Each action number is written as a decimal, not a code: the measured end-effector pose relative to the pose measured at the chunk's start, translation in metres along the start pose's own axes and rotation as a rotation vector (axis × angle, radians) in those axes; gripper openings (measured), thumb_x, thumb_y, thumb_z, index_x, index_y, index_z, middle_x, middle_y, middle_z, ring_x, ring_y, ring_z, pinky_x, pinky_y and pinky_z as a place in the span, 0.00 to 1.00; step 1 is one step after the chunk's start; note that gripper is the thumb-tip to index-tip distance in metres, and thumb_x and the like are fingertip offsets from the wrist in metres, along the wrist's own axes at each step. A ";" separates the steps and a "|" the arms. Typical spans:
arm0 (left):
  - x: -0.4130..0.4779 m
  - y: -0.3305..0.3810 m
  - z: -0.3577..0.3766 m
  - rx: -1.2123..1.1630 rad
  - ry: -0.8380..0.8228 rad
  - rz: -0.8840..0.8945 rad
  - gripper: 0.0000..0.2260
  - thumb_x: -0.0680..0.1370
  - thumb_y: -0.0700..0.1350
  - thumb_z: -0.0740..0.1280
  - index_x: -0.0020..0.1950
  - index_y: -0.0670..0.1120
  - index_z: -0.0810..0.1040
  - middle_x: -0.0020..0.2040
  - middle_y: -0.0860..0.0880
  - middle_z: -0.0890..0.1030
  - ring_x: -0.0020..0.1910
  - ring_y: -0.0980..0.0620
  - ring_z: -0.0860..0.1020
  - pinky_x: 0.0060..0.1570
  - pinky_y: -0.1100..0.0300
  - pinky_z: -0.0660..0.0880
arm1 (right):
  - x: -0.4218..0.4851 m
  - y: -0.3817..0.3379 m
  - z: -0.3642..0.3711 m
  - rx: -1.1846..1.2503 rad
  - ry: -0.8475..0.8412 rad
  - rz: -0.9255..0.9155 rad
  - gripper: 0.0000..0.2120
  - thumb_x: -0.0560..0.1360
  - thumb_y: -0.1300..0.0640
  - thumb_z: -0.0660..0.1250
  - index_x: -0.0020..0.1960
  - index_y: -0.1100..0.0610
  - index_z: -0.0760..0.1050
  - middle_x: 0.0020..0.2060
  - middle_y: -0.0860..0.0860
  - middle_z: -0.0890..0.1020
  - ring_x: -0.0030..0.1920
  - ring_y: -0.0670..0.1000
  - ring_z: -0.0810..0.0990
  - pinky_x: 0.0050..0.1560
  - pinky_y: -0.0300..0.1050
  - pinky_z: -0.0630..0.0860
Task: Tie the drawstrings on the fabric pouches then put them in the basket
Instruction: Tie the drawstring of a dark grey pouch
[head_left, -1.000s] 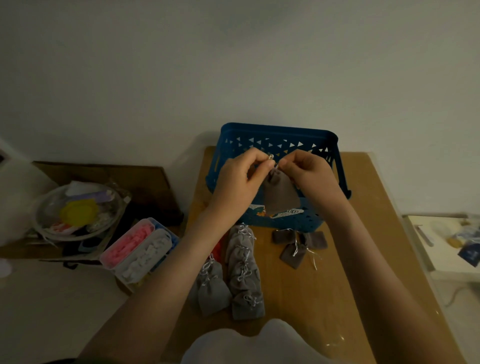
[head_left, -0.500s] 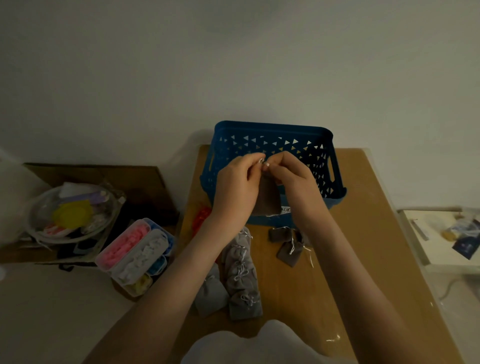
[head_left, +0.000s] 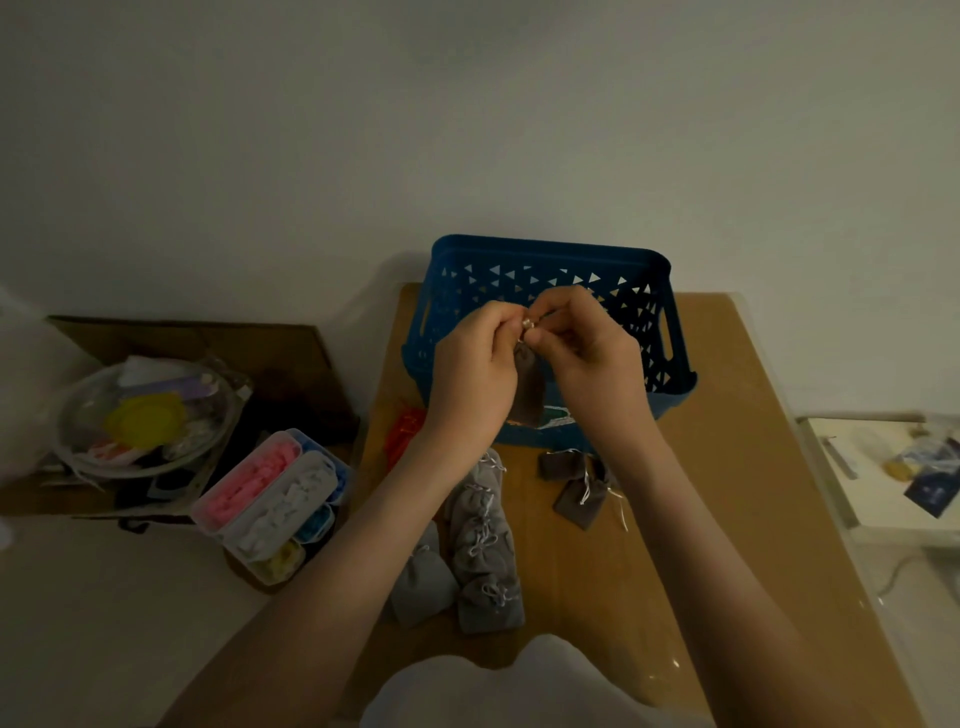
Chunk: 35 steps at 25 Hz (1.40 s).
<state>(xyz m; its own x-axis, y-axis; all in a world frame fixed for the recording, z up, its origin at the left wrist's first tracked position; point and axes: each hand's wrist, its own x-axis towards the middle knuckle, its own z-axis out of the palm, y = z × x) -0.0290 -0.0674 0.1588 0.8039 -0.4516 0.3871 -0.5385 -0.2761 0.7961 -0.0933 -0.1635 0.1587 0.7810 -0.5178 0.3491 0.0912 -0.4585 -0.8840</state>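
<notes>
Left hand (head_left: 475, 374) and right hand (head_left: 587, 358) meet fingertip to fingertip, each grip tightly pinching the drawstring (head_left: 527, 326) of a grey fabric pouch (head_left: 529, 395). The pouch hangs straight down below both grips. The blue basket (head_left: 550, 254) stands just beyond them.

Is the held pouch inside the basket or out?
Out: left hand and right hand pinch its top; the pouch hangs in front of the basket wall.

Dim, flat light, soft detail. A faint shadow lies on the wall (head_left: 467, 130) left of the basket (head_left: 545, 247); small glints mark the bench's (head_left: 727, 467) near right corner.
</notes>
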 end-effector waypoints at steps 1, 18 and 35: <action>-0.001 -0.001 0.000 0.007 0.000 0.031 0.08 0.80 0.38 0.61 0.53 0.40 0.80 0.48 0.48 0.81 0.44 0.59 0.76 0.43 0.76 0.69 | 0.000 0.000 0.000 -0.002 0.008 0.007 0.08 0.75 0.64 0.68 0.49 0.52 0.73 0.36 0.43 0.80 0.40 0.42 0.79 0.41 0.34 0.75; -0.002 -0.013 0.004 0.245 0.105 0.342 0.08 0.78 0.44 0.62 0.45 0.42 0.79 0.38 0.48 0.80 0.40 0.51 0.76 0.43 0.62 0.68 | 0.008 0.013 -0.005 0.496 -0.182 0.403 0.08 0.79 0.65 0.60 0.52 0.63 0.78 0.41 0.53 0.81 0.43 0.47 0.79 0.50 0.41 0.77; 0.009 0.003 0.002 -0.233 -0.262 -0.442 0.09 0.80 0.44 0.63 0.43 0.49 0.80 0.40 0.51 0.81 0.40 0.58 0.78 0.41 0.65 0.72 | 0.015 0.006 -0.013 0.073 -0.115 0.211 0.09 0.75 0.66 0.65 0.41 0.54 0.77 0.37 0.48 0.80 0.39 0.41 0.78 0.43 0.33 0.75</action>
<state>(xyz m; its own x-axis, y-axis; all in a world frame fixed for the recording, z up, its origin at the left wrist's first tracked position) -0.0239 -0.0733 0.1633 0.8350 -0.5389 -0.1114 -0.0706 -0.3058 0.9495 -0.0887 -0.1838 0.1624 0.8525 -0.5087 0.1204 -0.0400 -0.2931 -0.9552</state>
